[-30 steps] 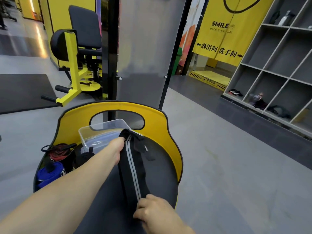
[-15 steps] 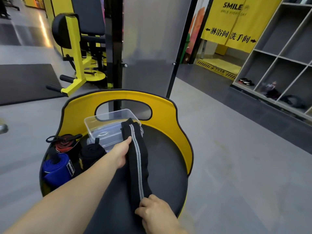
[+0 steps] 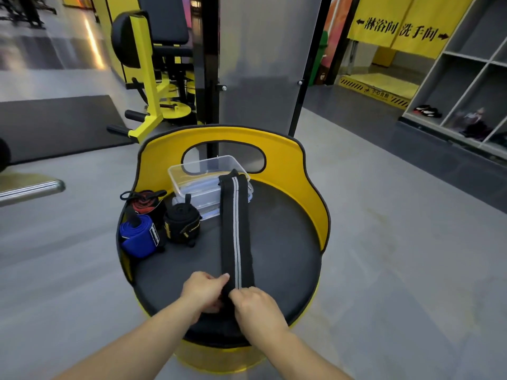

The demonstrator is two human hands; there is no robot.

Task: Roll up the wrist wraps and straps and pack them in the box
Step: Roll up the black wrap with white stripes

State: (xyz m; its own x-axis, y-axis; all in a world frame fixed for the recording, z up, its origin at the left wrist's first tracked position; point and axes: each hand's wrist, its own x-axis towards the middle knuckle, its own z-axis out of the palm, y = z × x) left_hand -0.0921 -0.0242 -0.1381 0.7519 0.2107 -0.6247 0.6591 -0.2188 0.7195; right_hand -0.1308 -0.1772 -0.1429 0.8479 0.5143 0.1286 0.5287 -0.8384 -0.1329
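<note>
We pinch the near end of the black wrap [image 3: 236, 229] w/ both hands, left hand [image 3: 204, 290] & right hand [image 3: 256, 303]. Risk: uneven fingers skew the roll; far end resting on box [image 3: 210, 182] may drag it.

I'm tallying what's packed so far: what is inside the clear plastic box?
Nothing rolled shows inside the clear box. The black strap lies across its right side and hides that part, so I can't rule anything out there.

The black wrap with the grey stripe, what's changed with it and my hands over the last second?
The left hand let go of the far end of the black wrap and came back to the near end, where it now pinches the wrap beside the right hand. The wrap's far end now lies on the clear box. The rolled wraps stayed put.
</note>
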